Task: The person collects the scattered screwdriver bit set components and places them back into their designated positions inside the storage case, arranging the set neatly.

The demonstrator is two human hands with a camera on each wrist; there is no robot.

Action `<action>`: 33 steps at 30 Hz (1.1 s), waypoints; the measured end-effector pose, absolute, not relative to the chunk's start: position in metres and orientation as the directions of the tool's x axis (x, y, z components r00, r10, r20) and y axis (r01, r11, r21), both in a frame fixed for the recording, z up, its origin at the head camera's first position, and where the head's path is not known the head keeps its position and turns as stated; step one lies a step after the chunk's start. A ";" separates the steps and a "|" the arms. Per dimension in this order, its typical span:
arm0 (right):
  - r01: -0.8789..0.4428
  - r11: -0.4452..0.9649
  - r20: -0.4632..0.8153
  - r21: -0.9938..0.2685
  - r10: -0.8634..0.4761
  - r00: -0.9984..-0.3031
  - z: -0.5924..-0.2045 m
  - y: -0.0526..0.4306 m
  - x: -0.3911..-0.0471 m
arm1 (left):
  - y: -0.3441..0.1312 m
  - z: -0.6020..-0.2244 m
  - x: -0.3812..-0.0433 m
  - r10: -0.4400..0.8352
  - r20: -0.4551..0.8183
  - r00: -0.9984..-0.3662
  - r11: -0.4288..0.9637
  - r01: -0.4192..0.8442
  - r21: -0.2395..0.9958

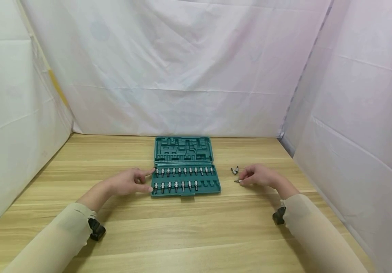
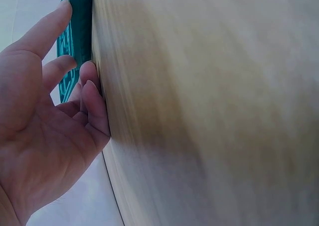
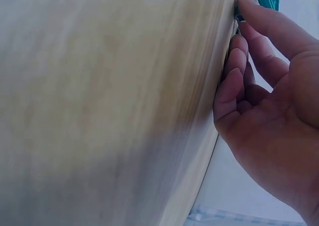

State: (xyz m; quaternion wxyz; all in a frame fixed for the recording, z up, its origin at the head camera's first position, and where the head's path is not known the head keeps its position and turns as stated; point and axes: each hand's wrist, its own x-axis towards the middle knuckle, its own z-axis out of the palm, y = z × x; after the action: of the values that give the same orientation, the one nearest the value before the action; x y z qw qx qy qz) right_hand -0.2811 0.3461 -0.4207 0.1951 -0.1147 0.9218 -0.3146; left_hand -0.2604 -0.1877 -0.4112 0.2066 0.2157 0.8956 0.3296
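An open green case (image 1: pixel 201 193) lies on the table with two rows of bit sockets in its near half. The upper row runs the full width; the lower row fills the left part, with bare slots at its right end. My left hand (image 1: pixel 129 182) touches the case's left edge with extended thumb and index finger, the other fingers loosely bent. To the right of the case, my right hand (image 1: pixel 259 176) pinches a small bit socket (image 1: pixel 238 181) between thumb and index finger at the table. Beyond it lie a few more loose bit sockets (image 1: pixel 234 170).
The case's raised lid (image 1: pixel 184 146), moulded with recesses, stands toward the back. White cloth (image 1: pixel 179 76) hangs behind and on both sides of the wooden table (image 1: pixel 168 235). Each wrist carries a small black camera (image 1: pixel 96 229).
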 end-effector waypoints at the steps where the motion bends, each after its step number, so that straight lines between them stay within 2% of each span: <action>1: -0.090 0.777 -0.287 -0.623 -0.334 -0.898 -0.420 0.346 -0.281 | -0.188 -0.411 -0.261 0.527 -0.225 -0.819 0.686 0.254 0.682; 6: -0.098 0.765 -0.270 -0.636 -0.341 -0.901 -0.418 0.346 -0.279 | -0.187 -0.412 -0.261 0.528 -0.229 -0.817 0.681 0.247 0.689; 19: -0.097 0.630 -0.182 -0.770 -0.362 -0.914 -0.408 0.317 -0.279 | -0.187 -0.412 -0.261 0.544 -0.222 -0.809 0.669 0.259 0.696; 33: -0.117 0.467 -0.136 -0.877 -0.474 -0.870 -0.406 0.281 -0.277 | -0.188 -0.411 -0.260 0.530 -0.224 -0.818 0.685 0.257 0.682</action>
State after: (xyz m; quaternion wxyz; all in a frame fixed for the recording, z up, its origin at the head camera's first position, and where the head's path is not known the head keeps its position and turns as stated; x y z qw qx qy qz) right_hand -0.2770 0.2811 -0.4055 0.1837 -0.1767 0.8364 -0.4852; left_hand -0.2600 -0.1876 -0.4106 0.2066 0.2199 0.8943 0.3305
